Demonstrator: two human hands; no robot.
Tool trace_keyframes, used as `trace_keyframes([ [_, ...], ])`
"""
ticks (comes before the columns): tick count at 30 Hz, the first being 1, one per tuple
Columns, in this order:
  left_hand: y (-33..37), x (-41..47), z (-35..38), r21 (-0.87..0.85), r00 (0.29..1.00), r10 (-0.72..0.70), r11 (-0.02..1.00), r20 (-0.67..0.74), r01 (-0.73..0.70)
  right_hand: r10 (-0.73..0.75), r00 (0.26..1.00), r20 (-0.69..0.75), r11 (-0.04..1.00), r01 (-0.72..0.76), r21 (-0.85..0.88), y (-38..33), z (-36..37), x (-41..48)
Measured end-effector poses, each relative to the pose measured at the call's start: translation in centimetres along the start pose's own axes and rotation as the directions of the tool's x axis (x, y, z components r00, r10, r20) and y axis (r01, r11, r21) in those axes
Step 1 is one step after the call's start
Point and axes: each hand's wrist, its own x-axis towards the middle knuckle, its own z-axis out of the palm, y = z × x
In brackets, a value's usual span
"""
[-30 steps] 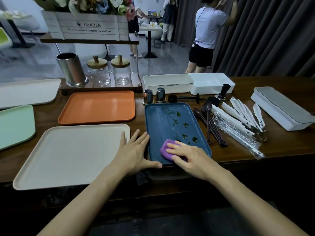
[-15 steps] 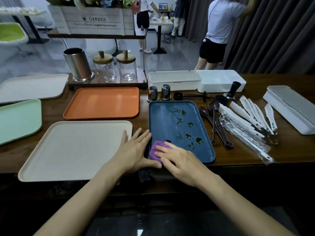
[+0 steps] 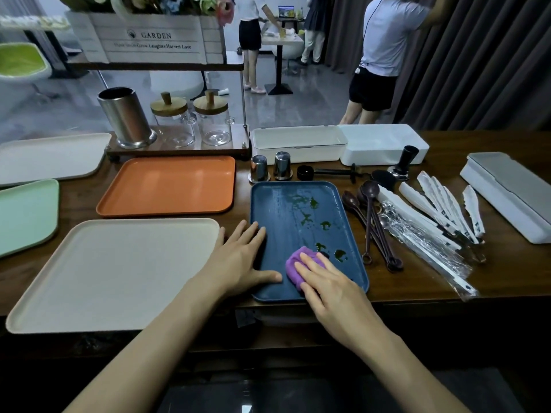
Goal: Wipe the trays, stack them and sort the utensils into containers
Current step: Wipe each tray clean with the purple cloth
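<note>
- Right hand [image 3: 328, 281] lies flat, fingers straight, pressing the cloth [image 3: 298, 260] onto the blue tray [image 3: 298, 210] near its front end; nothing is pinched.
- Left hand [image 3: 241, 260] is flat and loose too, fingers spread along the tray's left rim, thumb on the tray floor just beside the cloth.
- Green stains [image 3: 307, 217] dot the tray beyond the cloth, up the middle and right.
- Containers: steel cup [image 3: 125, 117] and two glass jars [image 3: 176, 123] sit on the rack back left. The jars look empty and the cup's inside is hidden.
- Two white boxes [image 3: 298, 141] stand side by side behind the tray, and a lidded box [image 3: 512, 189] is far right.
- Spoons [image 3: 369, 216] lie just right of the tray, then wrapped cutlery [image 3: 432, 245] and white utensils [image 3: 441, 207], tongs perhaps, hard to say.
- Two small steel pots [image 3: 271, 168] stand just past the tray's far rim.
- Beige tray [image 3: 119, 269] lies just left of the left hand, orange tray [image 3: 170, 186] behind it, green tray [image 3: 24, 213] at the far left.
- The blue tray's near rim sits close to the table's [image 3: 417, 287] front edge, with a narrow strip of wood either side.
</note>
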Motion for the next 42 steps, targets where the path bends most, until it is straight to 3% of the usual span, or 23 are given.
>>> trace_keyframes([
  [9, 0.2, 0.5, 0.1, -0.002, 1.000, 0.002, 1.000, 0.014, -0.002, 0.072, 0.994, 0.088, 0.997, -0.070, -0.029, 2.6, -0.4, 8.6],
  [22, 0.7, 0.6, -0.8, 0.001, 0.999, 0.022, 1.000, 0.045, -0.022, -0.029, 0.998, 0.056, 0.998, 0.033, -0.062, 2.7, 1.7, 22.2],
  [28, 0.7, 0.2, -0.7, 0.028, 0.999, -0.016, 1.000, 0.046, 0.014, -0.038, 0.998, 0.040, 0.996, 0.041, -0.080, 3.7, 0.9, 21.4],
  [35, 1.0, 0.6, -1.3, 0.055, 0.999, -0.013, 0.998, 0.052, 0.010, 0.106, 0.994, 0.016, 0.994, -0.105, -0.038, 9.2, -1.5, 18.9],
  [42, 0.0, 6.6, -4.0, 0.073, 0.999, 0.034, 0.997, -0.025, -0.032, 0.130, 0.991, -0.013, 0.991, -0.130, -0.031, 9.2, -1.3, 19.1],
])
